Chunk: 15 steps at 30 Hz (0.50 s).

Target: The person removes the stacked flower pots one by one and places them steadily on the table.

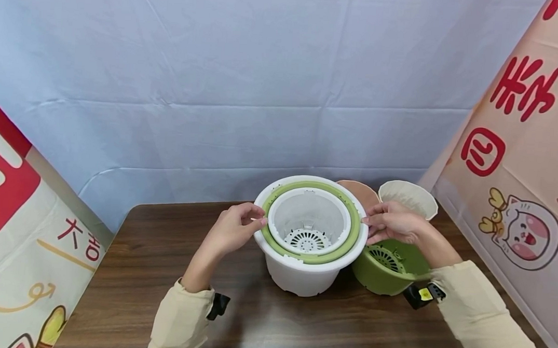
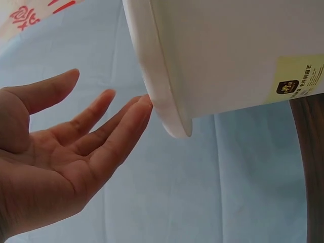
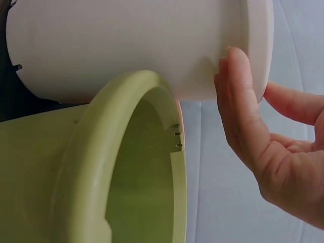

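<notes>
We are looking into a booth-like corner walled with cloth. Beyond the fingers (image 1: 251, 209), a creased pale-blue sheet (image 1: 217, 78) is hanging as a backdrop. Far to their left, a printed banner (image 1: 27, 254) is showing red and yellow designs; far to their right, a peach-coloured banner (image 1: 522, 177) is displaying red characters (image 1: 512, 86) and a cartoon cat (image 1: 528, 234). Below the fingers, a wood-grain table (image 1: 163, 257) is standing. The wider room is lying hidden, its kind unclear.
</notes>
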Motion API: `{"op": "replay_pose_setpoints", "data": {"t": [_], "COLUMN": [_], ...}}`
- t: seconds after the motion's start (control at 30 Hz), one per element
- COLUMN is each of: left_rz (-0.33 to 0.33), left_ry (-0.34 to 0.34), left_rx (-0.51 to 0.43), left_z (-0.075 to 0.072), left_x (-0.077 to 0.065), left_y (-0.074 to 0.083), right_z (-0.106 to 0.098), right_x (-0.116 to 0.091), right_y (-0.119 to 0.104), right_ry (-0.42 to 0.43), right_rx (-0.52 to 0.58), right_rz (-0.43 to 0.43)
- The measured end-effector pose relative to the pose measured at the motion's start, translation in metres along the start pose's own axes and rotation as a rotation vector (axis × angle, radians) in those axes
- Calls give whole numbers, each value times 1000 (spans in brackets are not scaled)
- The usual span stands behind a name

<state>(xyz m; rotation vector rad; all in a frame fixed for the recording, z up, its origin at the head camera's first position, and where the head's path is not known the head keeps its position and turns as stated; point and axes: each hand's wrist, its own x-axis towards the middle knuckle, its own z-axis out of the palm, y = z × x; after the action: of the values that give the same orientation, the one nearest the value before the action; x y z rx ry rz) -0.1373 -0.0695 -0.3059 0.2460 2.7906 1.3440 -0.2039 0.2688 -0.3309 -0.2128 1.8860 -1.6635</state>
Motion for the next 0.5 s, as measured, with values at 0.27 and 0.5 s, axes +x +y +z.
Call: {"op": "replay_pose_setpoints", "data": {"t": [0.27,0.5], "left_rz": [34,58], "left_ry": [-34,-91], "left_rx": [76,135], "left_z": [-2,-3], "left_x": [3,7], "left_y": [6,10], "right_z": [0,0], "right_x": [1,0], "right_y": [-1,-1], "right_ry": [1,1], "right_rx": [-5,-2], "right_rz": [4,1]}}
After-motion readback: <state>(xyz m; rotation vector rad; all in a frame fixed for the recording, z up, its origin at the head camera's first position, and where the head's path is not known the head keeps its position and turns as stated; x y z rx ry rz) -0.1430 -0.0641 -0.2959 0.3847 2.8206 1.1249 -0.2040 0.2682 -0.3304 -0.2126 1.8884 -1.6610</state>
